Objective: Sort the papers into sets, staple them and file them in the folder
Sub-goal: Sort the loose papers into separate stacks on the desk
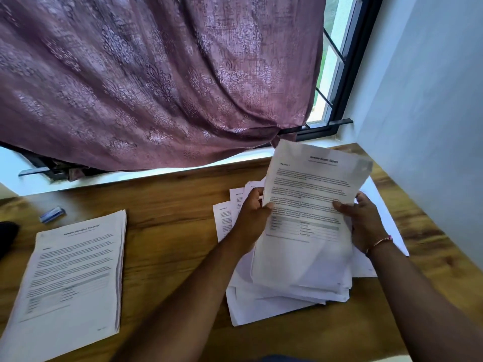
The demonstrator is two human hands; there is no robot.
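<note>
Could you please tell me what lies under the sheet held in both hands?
A loose pile of printed papers on the wooden desk. The sheet covers the pile's middle, so those pages cannot be seen.

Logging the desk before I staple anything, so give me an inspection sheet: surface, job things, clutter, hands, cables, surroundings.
Surface: wooden table, papers lying left and right.
Job's things: neat stack at left; loose pile at right; held sheets above the pile; small blue item, perhaps a stapler; no folder seen.
Clutter: dark object at the left edge, unclear.
Hands: left hand and right hand each grip the held sheets by a side edge.
Cables: nothing seen.
Surroundings: purple curtain, barred window, white wall.
</note>
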